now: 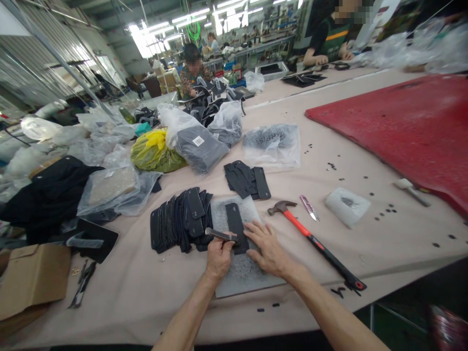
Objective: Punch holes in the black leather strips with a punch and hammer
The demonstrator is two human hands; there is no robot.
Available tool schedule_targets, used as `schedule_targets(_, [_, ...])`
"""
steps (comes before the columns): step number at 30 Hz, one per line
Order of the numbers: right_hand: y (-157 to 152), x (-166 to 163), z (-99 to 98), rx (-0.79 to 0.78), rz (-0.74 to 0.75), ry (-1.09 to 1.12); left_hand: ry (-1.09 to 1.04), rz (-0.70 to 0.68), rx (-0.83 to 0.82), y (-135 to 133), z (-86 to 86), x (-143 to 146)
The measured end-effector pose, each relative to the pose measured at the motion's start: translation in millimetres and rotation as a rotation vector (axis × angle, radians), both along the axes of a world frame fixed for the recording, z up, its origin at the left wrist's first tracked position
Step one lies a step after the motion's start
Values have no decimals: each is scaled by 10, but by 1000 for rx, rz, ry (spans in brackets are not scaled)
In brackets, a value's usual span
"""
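A black flat strip [236,219] with small holes lies on a speckled grey-white board [241,282]. My left hand [218,256] is closed around a metal punch [220,234], held tilted over the strip's left edge. Flat on the strip's right side and the board, my right hand [268,247] spreads its fingers and holds nothing. To the left stands a tightly packed row of similar black pieces [179,219]. Beyond the board lies a loose pile of black strips [246,179]. A hammer [314,241] with a red and black handle rests right of the board, near pink-handled thread snips [309,208].
A whitish block [347,207] and scattered black cut-outs lie to the right, before a red sheet [395,126]. Plastic bags [199,141], a yellow bag [155,153] and a cardboard box [34,278] occupy the left and back. Two people work across the table.
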State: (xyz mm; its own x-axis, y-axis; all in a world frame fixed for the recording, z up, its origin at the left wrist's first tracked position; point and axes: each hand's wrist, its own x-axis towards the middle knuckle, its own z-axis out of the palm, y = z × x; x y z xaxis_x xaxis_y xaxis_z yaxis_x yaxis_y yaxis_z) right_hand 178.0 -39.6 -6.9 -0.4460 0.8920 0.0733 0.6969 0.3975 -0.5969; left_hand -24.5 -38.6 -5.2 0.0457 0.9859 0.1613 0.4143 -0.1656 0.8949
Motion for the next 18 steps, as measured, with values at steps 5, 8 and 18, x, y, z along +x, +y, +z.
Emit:
schedule_targets(5, [10,35,-19,-10,-37,42,-2,-26,-4,2,-20,-16])
schedule_targets(8, [7,26,-16,-20,-40,53,-11,-54,13,1,-41,-8])
schedule_targets(18, [21,27,-23,-44,-41,67,46,-102,45,-9,-74,1])
